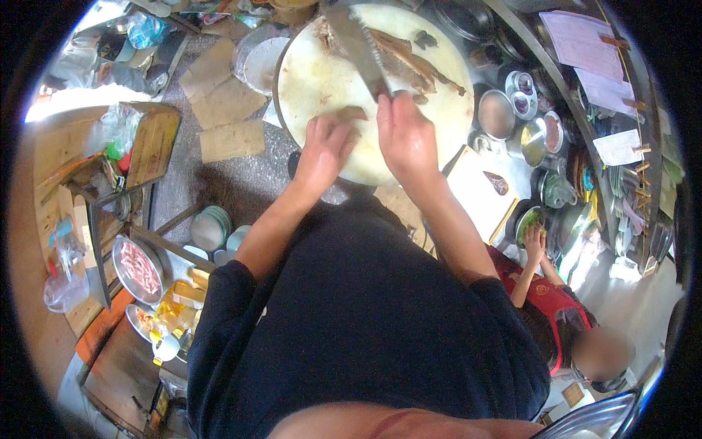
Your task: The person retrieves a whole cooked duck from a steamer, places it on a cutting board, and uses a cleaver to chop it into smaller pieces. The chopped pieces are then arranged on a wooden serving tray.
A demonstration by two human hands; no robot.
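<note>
My right hand (406,139) is wrapped round the handle of a large knife (360,51), whose broad blade points away from me over a round white cutting board (307,66). The blade's right edge looks toothed. My left hand (327,146) rests on the near part of the board with its fingers curled; a brownish shape shows at its fingertips, and what it grips I cannot make out. Brown cooked-looking meat (406,58) lies on the far right of the board, partly behind the blade. Small dark bits (424,39) lie beside it.
Flattened cardboard (223,95) and a stack of pale plates (212,227) are to the left. A metal bowl of pinkish strips (139,268) stands lower left. Metal bowls and cups (496,113) line the right side, where a co-worker's hands (535,244) are over greens.
</note>
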